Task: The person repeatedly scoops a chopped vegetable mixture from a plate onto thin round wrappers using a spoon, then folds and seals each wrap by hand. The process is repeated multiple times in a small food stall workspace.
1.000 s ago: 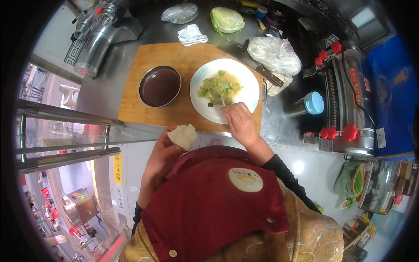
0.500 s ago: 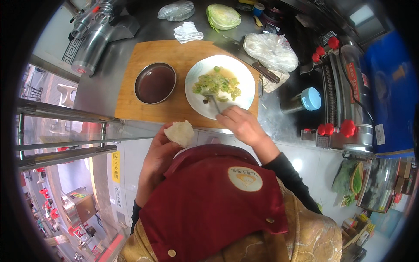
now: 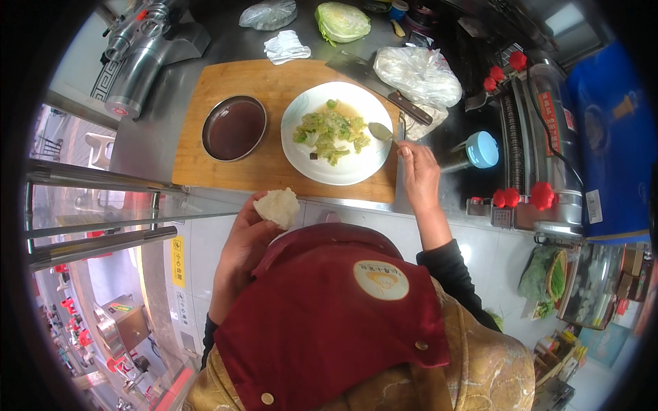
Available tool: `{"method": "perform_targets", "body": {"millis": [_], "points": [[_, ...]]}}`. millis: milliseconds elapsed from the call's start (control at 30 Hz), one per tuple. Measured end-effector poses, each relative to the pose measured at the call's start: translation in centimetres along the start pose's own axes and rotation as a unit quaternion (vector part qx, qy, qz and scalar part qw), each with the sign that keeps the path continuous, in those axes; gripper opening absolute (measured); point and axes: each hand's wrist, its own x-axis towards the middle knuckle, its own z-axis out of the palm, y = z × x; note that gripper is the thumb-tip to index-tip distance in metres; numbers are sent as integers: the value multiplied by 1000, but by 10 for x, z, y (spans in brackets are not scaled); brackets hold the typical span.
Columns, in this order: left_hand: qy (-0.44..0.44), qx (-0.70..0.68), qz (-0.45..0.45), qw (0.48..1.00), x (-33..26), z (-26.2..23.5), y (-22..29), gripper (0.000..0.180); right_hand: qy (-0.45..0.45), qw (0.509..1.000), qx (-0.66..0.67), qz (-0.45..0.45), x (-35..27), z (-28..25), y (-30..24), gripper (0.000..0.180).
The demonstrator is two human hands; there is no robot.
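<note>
A torn, pale piece of what looks like steamed bread [image 3: 278, 207] is in my left hand [image 3: 247, 233], held just off the board's near edge. My right hand [image 3: 421, 175] grips a metal spoon [image 3: 379, 131] by its handle. The spoon's bowl rests over the right side of a white plate [image 3: 327, 172]. On that plate lies a heap of cooked, chopped cabbage [image 3: 329, 129] in a little liquid, with a small dark piece at its near edge. A steel bowl [image 3: 204, 130], reddish brown inside, stands left of the plate. Both sit on a wooden cutting board [image 3: 195, 96].
A cleaver with a dark handle [image 3: 410, 107] lies beyond the plate, beside a plastic bag of white stuff [image 3: 419, 74]. Farther back are a half cabbage [image 3: 343, 22] and a white cloth [image 3: 286, 47]. A blue-lidded jar [image 3: 482, 150] and a roller machine [image 3: 541, 144] stand right.
My right hand has moved right, drawing the spoon out of the cabbage to the plate's right rim. The left hand keeps its hold on the bread; the whole view has shifted slightly.
</note>
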Motion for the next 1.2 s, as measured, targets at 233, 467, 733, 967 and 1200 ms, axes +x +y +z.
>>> {"method": "perform_targets", "body": {"millis": [233,467,733,967,1200], "points": [[4,11,-14,1000,-2,3,-1,64,-6,893,321,314,-15,42,6,24],[-12,11,-14,1000,-3,1,-1,61,32,829,433,351,-10,41,24,27],[-35,72,-4,997,46,7,-5,59,35,825,483,289,27,12,5,27],[-105,22,41,993,74,45,23,58,-20,794,565,223,72,-50,-53,29],[-208,120,92,966,15,81,79,64,-60,779,613,119,99,-124,-126,31]]}}
